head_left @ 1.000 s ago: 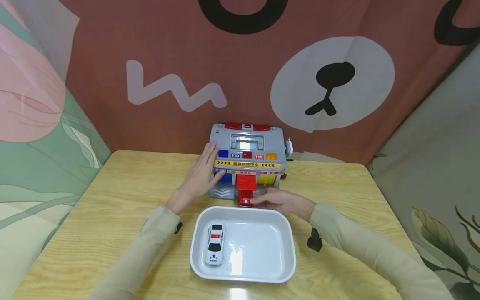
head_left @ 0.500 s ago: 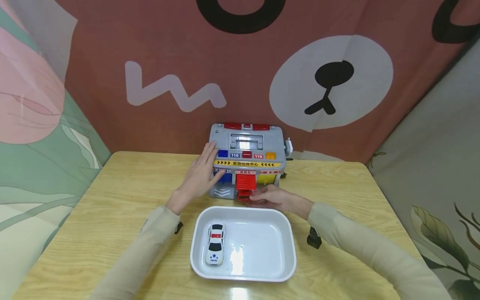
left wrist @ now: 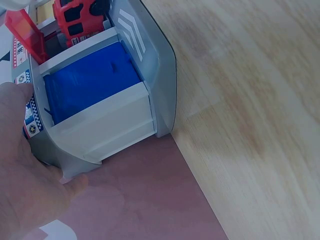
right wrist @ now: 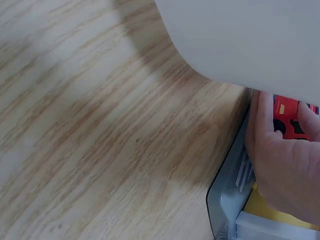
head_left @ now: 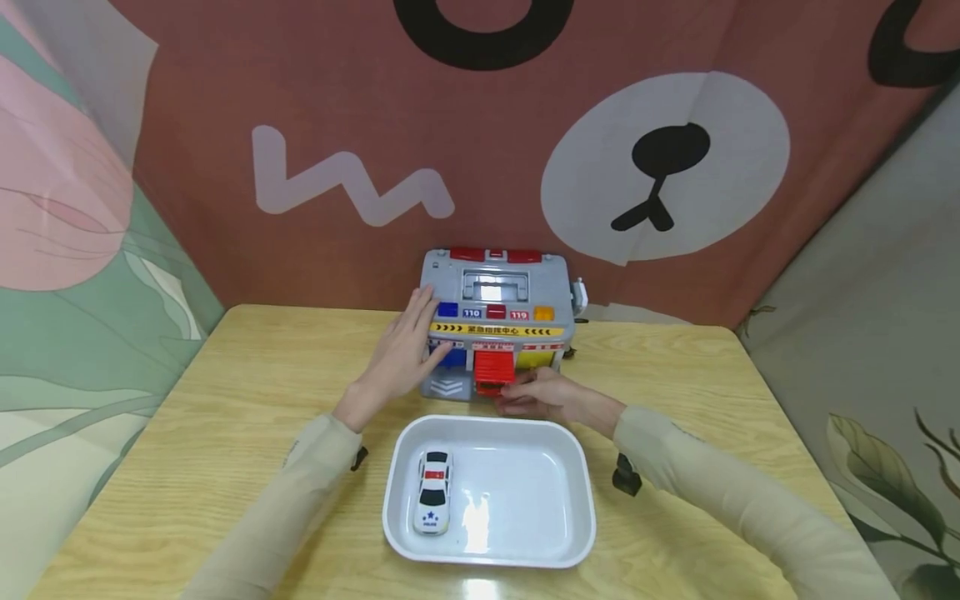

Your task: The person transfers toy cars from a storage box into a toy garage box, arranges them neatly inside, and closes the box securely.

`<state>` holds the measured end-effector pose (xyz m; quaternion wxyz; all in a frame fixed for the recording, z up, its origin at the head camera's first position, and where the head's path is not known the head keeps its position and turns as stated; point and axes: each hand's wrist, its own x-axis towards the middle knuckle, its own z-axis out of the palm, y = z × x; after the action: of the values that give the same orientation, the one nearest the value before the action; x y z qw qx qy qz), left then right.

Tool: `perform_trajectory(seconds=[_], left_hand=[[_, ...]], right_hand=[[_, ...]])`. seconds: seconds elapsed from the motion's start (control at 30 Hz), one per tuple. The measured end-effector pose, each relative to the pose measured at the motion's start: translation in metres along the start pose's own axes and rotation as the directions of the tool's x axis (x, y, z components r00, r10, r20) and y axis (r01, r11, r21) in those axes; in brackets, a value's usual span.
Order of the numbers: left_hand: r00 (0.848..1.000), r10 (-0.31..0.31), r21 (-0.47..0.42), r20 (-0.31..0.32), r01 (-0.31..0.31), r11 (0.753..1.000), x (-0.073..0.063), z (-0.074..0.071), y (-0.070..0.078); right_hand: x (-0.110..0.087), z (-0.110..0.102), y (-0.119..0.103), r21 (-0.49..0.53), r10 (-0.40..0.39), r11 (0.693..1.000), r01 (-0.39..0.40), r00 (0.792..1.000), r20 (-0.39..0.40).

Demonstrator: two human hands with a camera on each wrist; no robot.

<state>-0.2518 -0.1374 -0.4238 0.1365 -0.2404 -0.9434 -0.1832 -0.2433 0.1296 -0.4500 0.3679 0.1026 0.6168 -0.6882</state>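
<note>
A grey toy rescue station [head_left: 442,267] stands at the back of the table, with blue, red and yellow doors. My left hand [head_left: 393,354] rests on its left front edge, fingers straight and thumb spread. The red door [head_left: 493,365] is swung up over the middle bay. A red toy car [left wrist: 82,17] sits in that bay, mostly hidden by the door in the head view. My right hand [head_left: 551,393] holds the car between thumb and fingers, as the right wrist view shows. The blue door [left wrist: 92,80] and the yellow door [head_left: 534,359] are down.
A white tray [head_left: 577,533] stands just in front of the station, close below my right hand. In its left side lies a white toy police car [head_left: 432,493]. A printed cloth [head_left: 337,267] hangs behind the wooden table [head_left: 262,375].
My right hand has pushed the red toy car backward into the middle bay, so that less of it shows under the raised red door. My left hand has stayed on the station.
</note>
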Motion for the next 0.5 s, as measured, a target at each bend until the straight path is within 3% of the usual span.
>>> perform_trajectory(seconds=[0.33,0.5], left_hand=[[1.000,0.002,-0.007,-0.005,-0.002,1.000,-0.0010,0.0010,0.0004],[1.000,0.003,-0.007,-0.005,-0.003,1.000,-0.0007,0.0012,-0.0006]], right_hand=[[-0.0002,-0.0033,-0.0011,-0.080,-0.019,0.996,0.025,0.997,0.076],[-0.0011,-0.0094,-0.0018,-0.137,-0.020,0.990,0.042,0.987,0.159]])
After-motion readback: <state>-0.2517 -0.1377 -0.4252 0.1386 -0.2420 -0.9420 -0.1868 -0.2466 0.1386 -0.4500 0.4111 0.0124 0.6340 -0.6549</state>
